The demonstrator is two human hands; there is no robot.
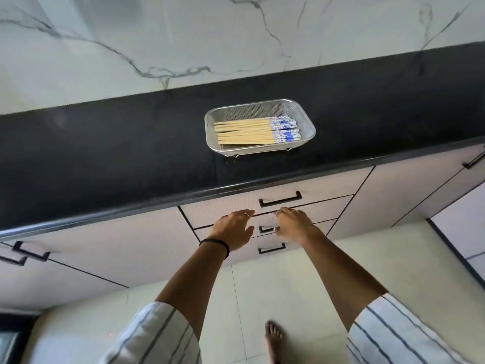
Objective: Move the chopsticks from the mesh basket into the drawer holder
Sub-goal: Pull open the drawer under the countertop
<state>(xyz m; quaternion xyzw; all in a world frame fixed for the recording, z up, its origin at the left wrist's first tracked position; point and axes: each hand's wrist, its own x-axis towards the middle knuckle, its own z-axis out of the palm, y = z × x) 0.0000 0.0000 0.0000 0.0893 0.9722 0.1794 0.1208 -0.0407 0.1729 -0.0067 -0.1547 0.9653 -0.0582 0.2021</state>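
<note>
A steel mesh basket (305, 115) stands on the black countertop (105, 158). Several wooden chopsticks (246, 131) with blue-and-white ends lie flat in it, ends pointing right. Below the counter edge is a stack of three shut drawers; the top drawer (223, 210) has a black handle (280, 199). My left hand (235, 228) and my right hand (295, 224) hover side by side in front of the second drawer, just under the top handle. Fingers of both are loosely spread and hold nothing. No drawer holder is in sight.
A marble-patterned wall (183, 35) rises behind the counter. Cabinet doors with black handles (31, 252) flank the drawers on both sides. Pale floor tiles lie below, with a bare foot (273, 337) on them.
</note>
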